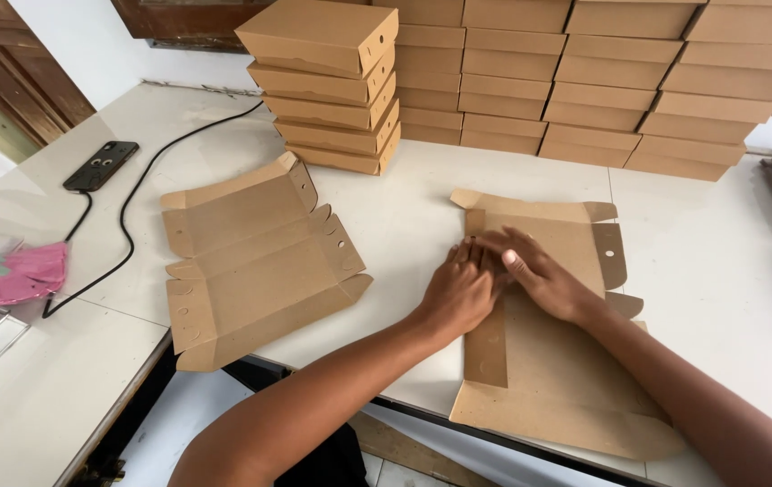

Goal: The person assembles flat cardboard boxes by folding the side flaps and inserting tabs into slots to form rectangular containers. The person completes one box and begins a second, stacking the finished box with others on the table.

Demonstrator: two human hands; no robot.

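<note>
Both hands, left hand (460, 293) and right hand (537, 278), press flat, seemingly ungripping, on matte die-cut cardboard blank (548, 361).

The flat box blank (548, 361) is matt brown cardboard, as is the second blank (255, 261) left of it; the surface (404, 216) beneath looks smooth, white, faintly glossy.

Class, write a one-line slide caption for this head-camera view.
Both hands, left hand and right hand, press a flat cardboard box blank on a white table, stacked folded boxes behind.
</note>
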